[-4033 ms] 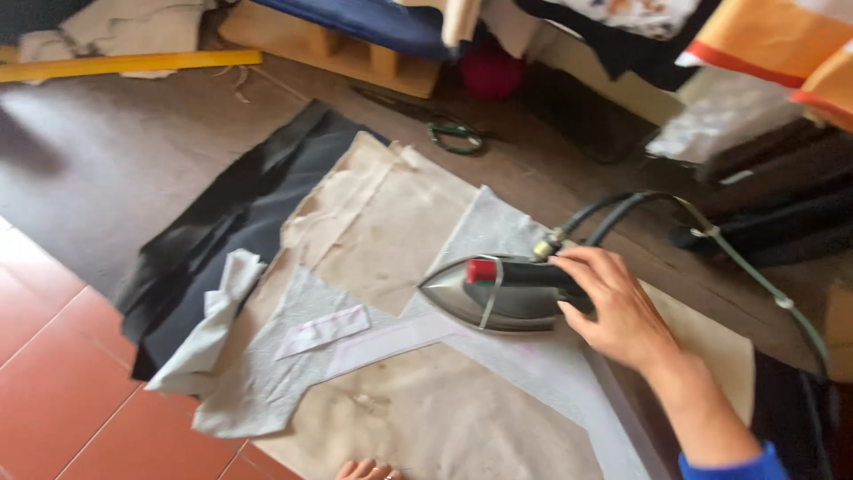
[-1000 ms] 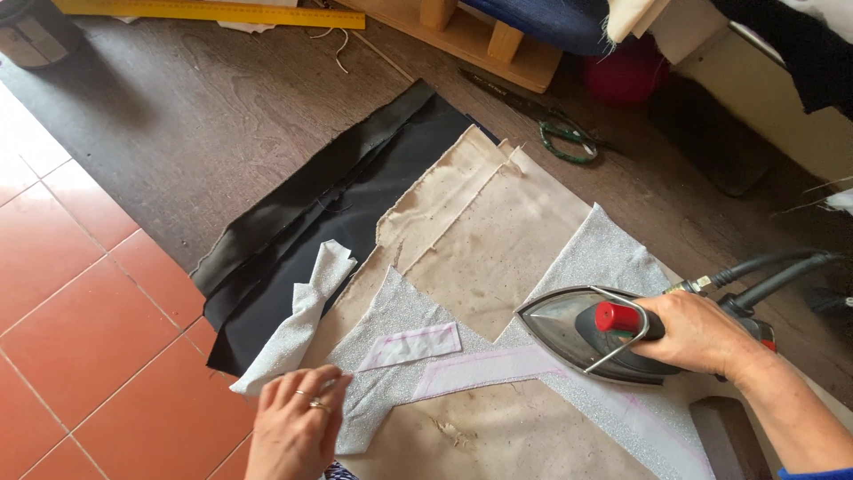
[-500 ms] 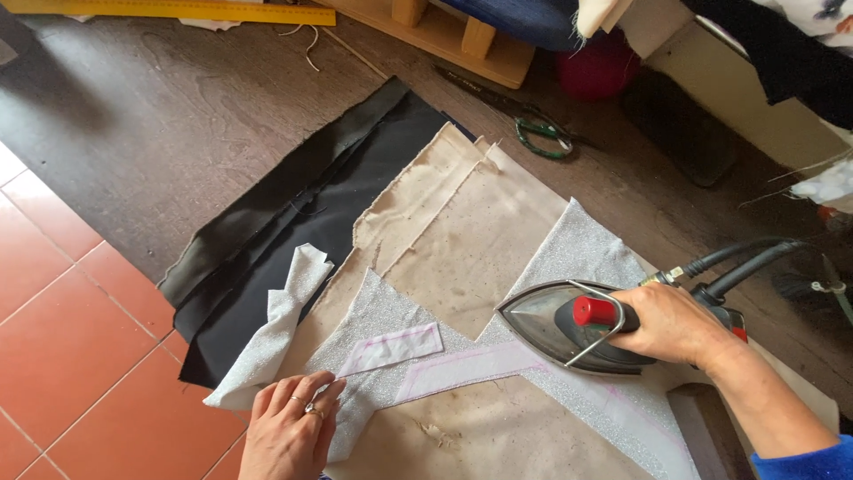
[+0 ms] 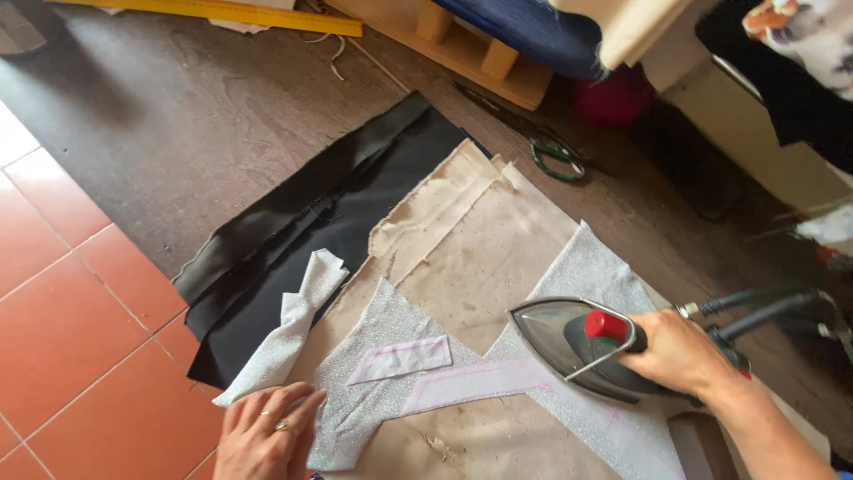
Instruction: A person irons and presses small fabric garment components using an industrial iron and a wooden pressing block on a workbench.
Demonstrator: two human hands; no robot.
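Note:
My right hand (image 4: 680,354) grips the handle of a grey steam iron (image 4: 569,342) with a red knob, its sole resting on a silver glittery fabric piece (image 4: 586,267). My left hand (image 4: 267,431) lies flat, fingers together, on the lower left edge of that silver fabric (image 4: 373,400). A pale strip with pink chalk lines (image 4: 471,384) runs from the iron's tip toward my left hand. A small pale patch (image 4: 402,359) lies just above it. Under everything is a beige pressing cloth (image 4: 480,258).
Black fabric (image 4: 293,240) lies to the left, with a folded silver scrap (image 4: 289,329) on it. Green-handled scissors (image 4: 555,160) sit on the dark mat beyond. A yellow ruler (image 4: 222,12) and a wooden frame (image 4: 462,53) are at the top. Red tiles (image 4: 80,338) lie left; the iron's hoses (image 4: 764,311) trail right.
My left hand came into view and settled on the silver fabric's lower edge. The iron slid a little left along the pink-marked strip, with the view shifting slightly.

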